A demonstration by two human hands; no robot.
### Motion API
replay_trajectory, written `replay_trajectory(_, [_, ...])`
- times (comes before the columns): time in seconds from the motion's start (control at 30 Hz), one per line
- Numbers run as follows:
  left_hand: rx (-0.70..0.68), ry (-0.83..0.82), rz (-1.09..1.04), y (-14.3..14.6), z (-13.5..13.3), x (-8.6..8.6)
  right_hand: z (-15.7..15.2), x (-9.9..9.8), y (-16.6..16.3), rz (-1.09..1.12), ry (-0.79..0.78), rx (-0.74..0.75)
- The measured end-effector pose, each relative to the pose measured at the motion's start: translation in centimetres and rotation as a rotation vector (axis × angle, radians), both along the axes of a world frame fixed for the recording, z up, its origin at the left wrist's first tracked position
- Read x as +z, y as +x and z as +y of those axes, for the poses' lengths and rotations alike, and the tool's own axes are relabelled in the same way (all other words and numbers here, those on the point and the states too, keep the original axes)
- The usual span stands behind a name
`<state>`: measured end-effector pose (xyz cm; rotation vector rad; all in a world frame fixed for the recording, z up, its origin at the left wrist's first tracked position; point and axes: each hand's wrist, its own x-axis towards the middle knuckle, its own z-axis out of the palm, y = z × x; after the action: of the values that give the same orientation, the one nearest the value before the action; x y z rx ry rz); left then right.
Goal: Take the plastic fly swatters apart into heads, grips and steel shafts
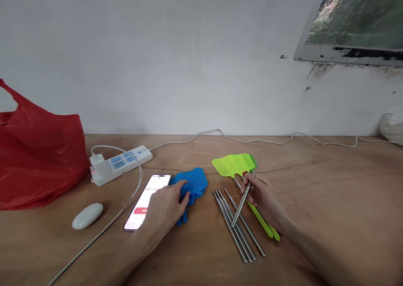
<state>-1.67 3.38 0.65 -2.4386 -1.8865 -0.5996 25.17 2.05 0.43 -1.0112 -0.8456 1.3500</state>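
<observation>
The right hand (262,198) fingers (251,188) pinch a metal rod (244,198), tilted clear of the spare rods (236,226) on the worktop (330,193), while the left hand (166,208), fingers together, lies flat on the blue fly swatters (193,182), steadying them.

Wooden table (330,202) with plywood top. Carries, from left to right, a red bag (37,160), mouse (87,215), power strip (121,163), phone (147,200), blue mesh heads (195,182), green swatters (233,164) — and steel rods (237,237) nearer the front.
</observation>
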Motion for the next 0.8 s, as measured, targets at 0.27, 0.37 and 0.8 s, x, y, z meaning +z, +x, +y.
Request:
replay_trajectory(0.27, [-0.185,0.064,-0.102,0.7,-1.0,0.0,-0.5,-0.5,-0.1,-0.185,-0.03,0.158])
replay_trajectory(0.37, [-0.238,0.033,-0.151,0.8,-1.1,-0.3,-0.5,-0.7,0.0,-0.169,-0.04,0.207])
replay_trajectory(0.8, [-0.224,0.044,-0.213,1.0,-1.3,-0.4,-0.5,-0.5,-0.2,-0.288,0.07,0.37])
